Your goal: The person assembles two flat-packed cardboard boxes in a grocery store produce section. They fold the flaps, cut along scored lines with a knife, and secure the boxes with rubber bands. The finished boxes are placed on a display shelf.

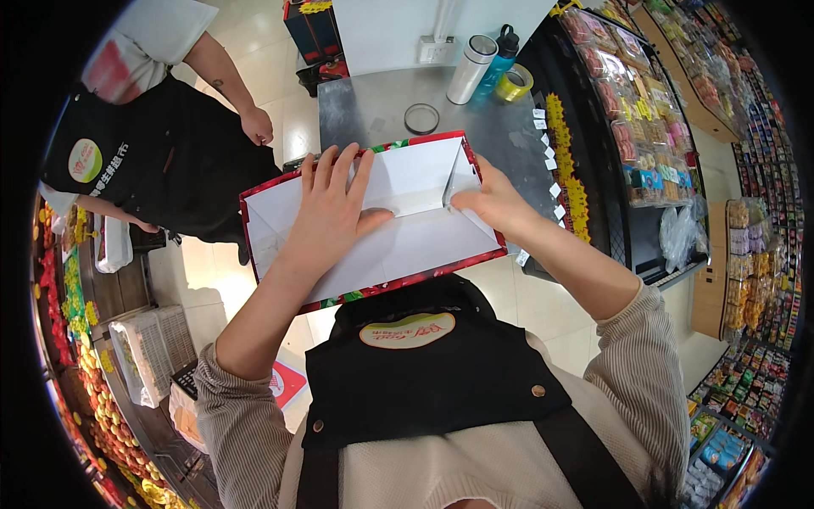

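Note:
In front of my chest is an open cardboard box (398, 246), plain white inside, with a red and green patterned outside showing along its rim. My left hand (326, 208) reaches over the opening. Its fingers are stretched and spread across the far rim, and the thumb points right over the white inside. On the right side, my right hand (500, 199) grips the box wall, thumb inside beside a folded corner flap and the other fingers hidden behind the wall. The box's far edge overlaps a grey metal table (365, 110).
On the table are a roll of tape (513, 83), a white bottle (472, 69), a teal bottle (498, 64) and a dark ring (421, 119). A person in a black apron (170, 161) stands at the left. Shelves of packaged food (632, 110) line the right; produce stands (106, 399) line the left.

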Available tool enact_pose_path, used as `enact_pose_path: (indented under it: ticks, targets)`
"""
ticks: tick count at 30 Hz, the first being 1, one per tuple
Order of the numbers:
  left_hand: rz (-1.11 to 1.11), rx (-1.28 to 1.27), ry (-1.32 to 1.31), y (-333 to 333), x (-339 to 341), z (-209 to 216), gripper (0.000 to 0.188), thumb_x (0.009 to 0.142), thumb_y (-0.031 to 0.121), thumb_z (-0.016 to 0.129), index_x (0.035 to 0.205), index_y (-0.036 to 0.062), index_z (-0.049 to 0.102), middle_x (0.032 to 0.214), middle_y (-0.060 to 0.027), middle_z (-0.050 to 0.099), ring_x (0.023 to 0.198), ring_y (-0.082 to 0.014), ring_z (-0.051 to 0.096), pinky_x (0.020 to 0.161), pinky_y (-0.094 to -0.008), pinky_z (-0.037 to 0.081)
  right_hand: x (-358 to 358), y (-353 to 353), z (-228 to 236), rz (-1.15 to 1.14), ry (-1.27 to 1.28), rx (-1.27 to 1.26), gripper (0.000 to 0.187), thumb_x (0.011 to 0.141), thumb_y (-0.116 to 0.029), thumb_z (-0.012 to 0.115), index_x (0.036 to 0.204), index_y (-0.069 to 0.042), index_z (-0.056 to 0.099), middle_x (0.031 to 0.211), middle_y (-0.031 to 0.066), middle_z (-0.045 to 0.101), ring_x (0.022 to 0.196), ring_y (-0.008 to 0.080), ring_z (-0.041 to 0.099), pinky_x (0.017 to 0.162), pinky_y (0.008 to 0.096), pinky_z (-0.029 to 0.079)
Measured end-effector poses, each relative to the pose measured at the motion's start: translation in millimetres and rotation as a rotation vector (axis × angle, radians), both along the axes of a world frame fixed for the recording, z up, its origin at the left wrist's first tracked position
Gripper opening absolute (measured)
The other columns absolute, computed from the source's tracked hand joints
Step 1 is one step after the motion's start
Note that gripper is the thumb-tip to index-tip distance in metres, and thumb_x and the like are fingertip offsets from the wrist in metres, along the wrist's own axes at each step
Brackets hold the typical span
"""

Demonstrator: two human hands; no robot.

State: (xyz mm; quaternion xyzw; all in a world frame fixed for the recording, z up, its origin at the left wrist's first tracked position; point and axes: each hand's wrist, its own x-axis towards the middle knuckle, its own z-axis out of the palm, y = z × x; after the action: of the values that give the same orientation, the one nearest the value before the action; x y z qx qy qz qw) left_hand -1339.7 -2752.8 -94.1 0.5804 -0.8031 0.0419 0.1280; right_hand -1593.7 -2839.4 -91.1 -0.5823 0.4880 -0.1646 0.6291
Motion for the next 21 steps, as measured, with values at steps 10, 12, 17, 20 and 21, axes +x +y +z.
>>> enact_pose_path:
  ticks: [10, 12, 17, 20, 21]
  targets:
    - [-0.026, 0.075, -0.025, -5.5, 6.2, 8.7, 0.079, 0.085, 0.043, 0.069, 0.146, 0.0019, 0.039, 0.144, -0.017, 0.041, 0.132, -0.0374, 0.039, 0.111, -0.0497, 0.031, -1.7, -1.4, 7.0, -0.044, -0.091, 0.147, 0.081, 0.08, -0.014, 0.075, 0.148, 0.002, 0.032, 0.131, 0.0177, 0.057, 0.118, 0.0244, 0.057, 0.101, 0.0355, 0.046]
    - [-0.051, 0.126, 0.062, -5.9, 14.0, 11.5, 0.079, 0.084, 0.042, 0.07, 0.146, 0.0031, 0.04, 0.146, -0.017, 0.04, 0.132, -0.0367, 0.039, 0.112, -0.0479, 0.03, 1.5, 1.4, 4.9, -0.035, -0.016, 0.062, 0.084, 0.08, -0.015, 0.076, 0.147, 0.005, 0.031, 0.134, 0.0194, 0.055, 0.121, 0.0262, 0.057, 0.104, 0.0355, 0.044]
    - [0.21, 0.22, 0.29, 4.4, 87.3, 42.3, 0.089, 0.074, 0.037, 0.083, 0.146, 0.0047, 0.043, 0.148, -0.0191, 0.042, 0.13, -0.0302, 0.048, 0.109, -0.0387, 0.038, -14.7, -8.9, -9.7, 0.052, -0.088, -0.175, 0.101, 0.078, -0.019, 0.081, 0.156, 0.001, 0.019, 0.145, 0.0207, 0.046, 0.133, 0.0264, 0.045, 0.113, 0.036, 0.033]
    - [0.527, 0.57, 0.767, 29.8, 111.5, 38.1, 0.087, 0.068, 0.038, 0.088, 0.139, 0.0066, 0.051, 0.121, -0.0123, 0.062, 0.113, -0.0232, 0.06, 0.1, -0.0335, 0.045, -18.5, -25.6, 4.4, 0.235, 0.258, -0.538, 0.101, 0.077, -0.024, 0.081, 0.156, -0.002, 0.021, 0.156, 0.0247, 0.03, 0.145, 0.034, 0.03, 0.118, 0.0399, 0.026]
    - [0.511, 0.581, 0.871, 37.5, 114.7, 32.7, 0.086, 0.067, 0.039, 0.089, 0.138, 0.0072, 0.052, 0.118, -0.0109, 0.064, 0.11, -0.0227, 0.061, 0.099, -0.0328, 0.045, -10.5, -28.9, 26.3, 0.335, 0.278, -0.636, 0.102, 0.077, -0.028, 0.081, 0.156, -0.001, 0.021, 0.159, 0.0274, 0.022, 0.148, 0.0389, 0.023, 0.12, 0.0419, 0.023]
